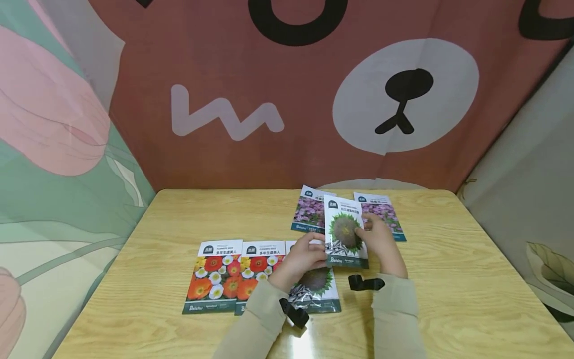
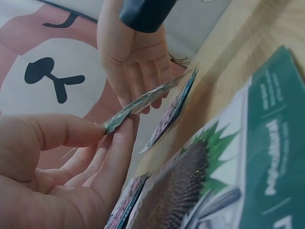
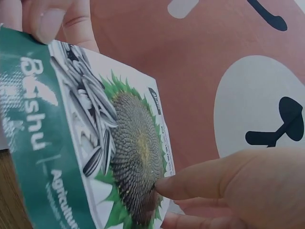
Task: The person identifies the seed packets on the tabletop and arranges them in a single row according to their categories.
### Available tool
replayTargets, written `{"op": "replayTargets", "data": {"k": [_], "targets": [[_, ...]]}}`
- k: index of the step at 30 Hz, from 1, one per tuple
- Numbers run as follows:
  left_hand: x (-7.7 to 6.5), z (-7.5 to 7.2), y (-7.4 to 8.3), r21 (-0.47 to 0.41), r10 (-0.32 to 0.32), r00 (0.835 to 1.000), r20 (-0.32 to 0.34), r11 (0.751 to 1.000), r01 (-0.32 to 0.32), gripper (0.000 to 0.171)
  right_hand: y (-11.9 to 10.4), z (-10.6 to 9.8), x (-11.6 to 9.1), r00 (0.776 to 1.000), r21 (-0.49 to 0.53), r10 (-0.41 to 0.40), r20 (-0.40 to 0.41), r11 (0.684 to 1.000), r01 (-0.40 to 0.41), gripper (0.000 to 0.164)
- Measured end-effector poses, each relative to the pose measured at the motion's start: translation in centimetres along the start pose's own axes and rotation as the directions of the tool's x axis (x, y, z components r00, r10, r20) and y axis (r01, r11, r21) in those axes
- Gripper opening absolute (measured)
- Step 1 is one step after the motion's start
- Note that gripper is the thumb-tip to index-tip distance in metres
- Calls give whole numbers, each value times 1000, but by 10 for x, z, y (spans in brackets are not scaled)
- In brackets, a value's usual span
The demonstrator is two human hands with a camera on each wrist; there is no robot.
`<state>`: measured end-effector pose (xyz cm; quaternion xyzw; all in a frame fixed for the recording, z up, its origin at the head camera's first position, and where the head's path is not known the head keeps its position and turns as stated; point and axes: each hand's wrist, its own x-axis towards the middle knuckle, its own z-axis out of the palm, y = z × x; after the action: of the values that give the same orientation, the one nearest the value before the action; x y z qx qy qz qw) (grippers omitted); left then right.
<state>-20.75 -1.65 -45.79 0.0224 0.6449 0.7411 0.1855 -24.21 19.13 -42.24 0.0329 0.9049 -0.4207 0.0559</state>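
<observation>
A seed packet with a sunflower head on it (image 1: 346, 232) is held up off the table between both hands. My left hand (image 1: 302, 264) pinches its left edge between thumb and fingers, as the left wrist view shows. At the opposite edge my right hand (image 1: 383, 244) grips it, its thumb lying on the printed sunflower in the right wrist view. Below, partly covered by the left hand and forearm, a second sunflower packet (image 1: 329, 303) lies on the table. Behind the raised packet lie two purple-flower packets, one at left (image 1: 305, 212) and one at right (image 1: 386, 215).
Two poppy seed packets, one at far left (image 1: 211, 291) and one beside it (image 1: 257, 264), lie in a row with the lower sunflower packet on the wooden table (image 1: 143, 279). A printed cloth (image 1: 251, 164) hangs behind the table's far edge.
</observation>
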Motion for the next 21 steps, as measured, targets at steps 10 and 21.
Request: {"op": "replayTargets", "data": {"k": [10, 21], "targets": [[-2, 9, -1, 7, -15, 1000, -18, 1000, 15, 19, 6, -7, 0, 1000, -30, -15, 7, 999, 15, 60], [-5, 15, -5, 163, 42, 997, -64, 986, -32, 12, 14, -21, -8, 997, 15, -13, 77, 1000, 12, 59]]}}
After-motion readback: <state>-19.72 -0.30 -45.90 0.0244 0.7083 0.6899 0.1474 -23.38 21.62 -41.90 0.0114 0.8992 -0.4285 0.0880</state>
